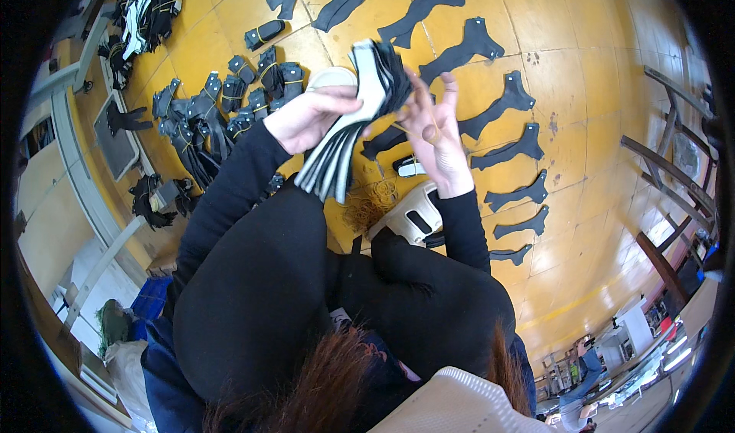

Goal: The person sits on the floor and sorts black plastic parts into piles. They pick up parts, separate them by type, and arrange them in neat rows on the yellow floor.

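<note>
Left fingers [337, 94] partly hidden by socks [370, 90]

To my eye the sock bundle [370, 94] is matt knitted cloth, the floor [586, 119] smooth and glossy, the leggings [249, 287] matt fabric.

A sock bundle [373, 96] is between the left hand [310, 119] and the right hand [450, 157]. On the floor [574, 211], tied bundles [203, 119] cluster leftward, laid-out socks [509, 100] curve from ahead round to the right, and heaped rubber bands [374, 202] lie just before the legs [256, 280].
</note>
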### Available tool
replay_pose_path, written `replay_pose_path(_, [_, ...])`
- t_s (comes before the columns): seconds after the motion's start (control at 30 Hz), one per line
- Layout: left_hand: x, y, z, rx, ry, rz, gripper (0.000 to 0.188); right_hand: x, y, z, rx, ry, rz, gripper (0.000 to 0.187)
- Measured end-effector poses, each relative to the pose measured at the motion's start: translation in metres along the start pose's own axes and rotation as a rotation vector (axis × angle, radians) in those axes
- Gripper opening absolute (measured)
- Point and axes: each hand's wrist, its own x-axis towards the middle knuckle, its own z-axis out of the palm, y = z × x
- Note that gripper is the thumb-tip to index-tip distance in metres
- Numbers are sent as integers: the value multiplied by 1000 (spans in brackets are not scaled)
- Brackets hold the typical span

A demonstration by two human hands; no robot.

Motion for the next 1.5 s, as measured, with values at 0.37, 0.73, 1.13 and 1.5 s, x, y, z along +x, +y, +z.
replay_pose_path(0.37, [30,-36,-8,809,-100,209,38,-8,-23,63,-1238,-539,-506,49])
replay_pose_path(0.73, [16,3,9,175,221,250,34,-4,6,1,369,432,-57,38])
replay_pose_path(1.13, [38,-43,29,1369,-443,-357,44,-81,27,-25,-565,226,321,52])
replay_pose_path(1.5, [57,-43,-14,608,252,44,22,-108,50,-88,-1557,308,3,31])
